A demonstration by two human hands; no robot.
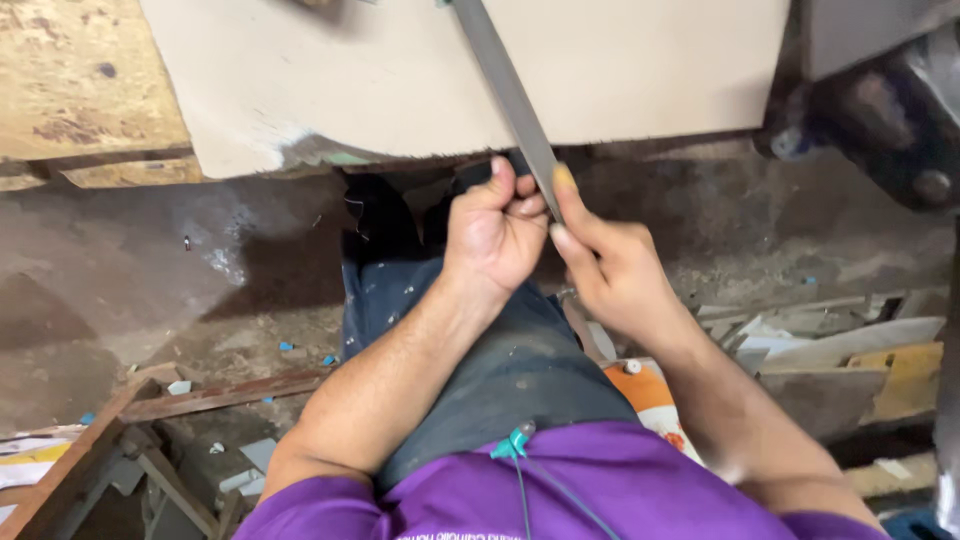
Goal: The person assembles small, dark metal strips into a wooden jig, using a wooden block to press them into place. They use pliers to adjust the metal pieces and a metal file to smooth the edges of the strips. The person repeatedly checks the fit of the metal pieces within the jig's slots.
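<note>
A long grey metal straightedge (500, 80) lies slanted across a large pale beige tile (400, 70) at the top of the head view. My left hand (495, 230) is closed around the near end of the straightedge, just below the tile's front edge. My right hand (610, 265) grips the same end from the right, with the thumb and forefinger pressed along the bar. Both forearms reach forward over my knee in dark trousers (500, 360). The far end of the straightedge runs out of the top of the frame.
A worn wooden board (80, 90) sits left of the tile. Dusty concrete floor (150, 290) lies below. Wooden slats and a frame (150, 420) are at lower left. Broken tile pieces and scraps (840, 350) pile up at right. A dark machine part (900, 110) stands at upper right.
</note>
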